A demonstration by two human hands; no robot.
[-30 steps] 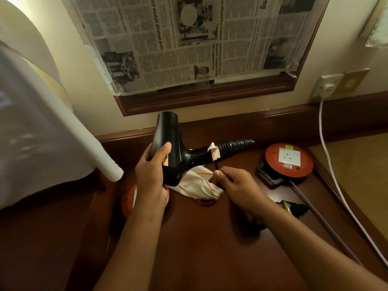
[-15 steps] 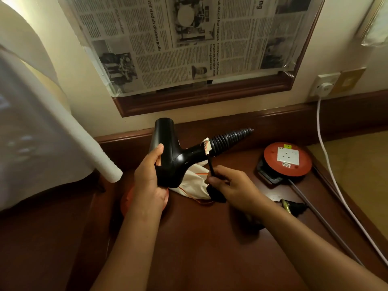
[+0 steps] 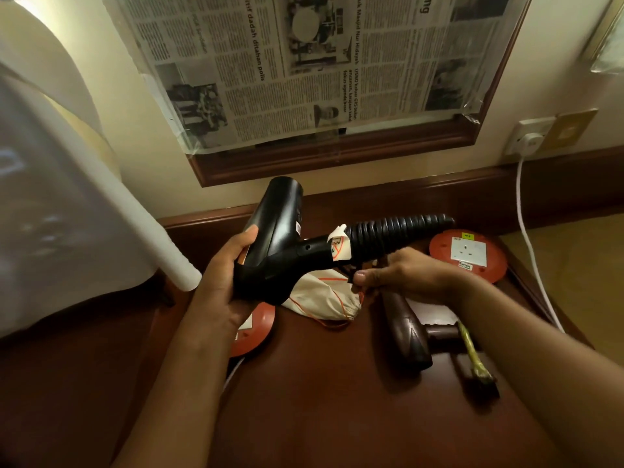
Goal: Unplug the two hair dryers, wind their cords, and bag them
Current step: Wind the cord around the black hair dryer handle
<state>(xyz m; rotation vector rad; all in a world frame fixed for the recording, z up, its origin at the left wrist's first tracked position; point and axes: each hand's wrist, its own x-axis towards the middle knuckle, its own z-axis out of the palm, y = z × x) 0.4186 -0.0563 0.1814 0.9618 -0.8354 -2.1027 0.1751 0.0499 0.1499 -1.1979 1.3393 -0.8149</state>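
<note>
The head camera is looking down on a dark wooden bench (image 3: 320, 417) set against a cream wall. The left hand (image 3: 221, 288) is wrapping its grip around the rear body of a black hair dryer (image 3: 273, 244), holding it above the bench with the barrel pointing up toward the wall. The dryer's handle is running to the right, carrying a paper tag (image 3: 337, 246), and the coiled cord (image 3: 398, 231) is wound around it. The right hand (image 3: 401, 275) is sitting just under that coil, its grip pinching something small and dark at thumb and forefinger; what exactly cannot be told. A cream drawstring bag (image 3: 324, 298) is lying on the bench beneath the dryer. A second, brown hair dryer (image 3: 405, 329) is lying near the right forearm. Two red socket reels (image 3: 469, 255) are resting on the bench, one at each side.
</note>
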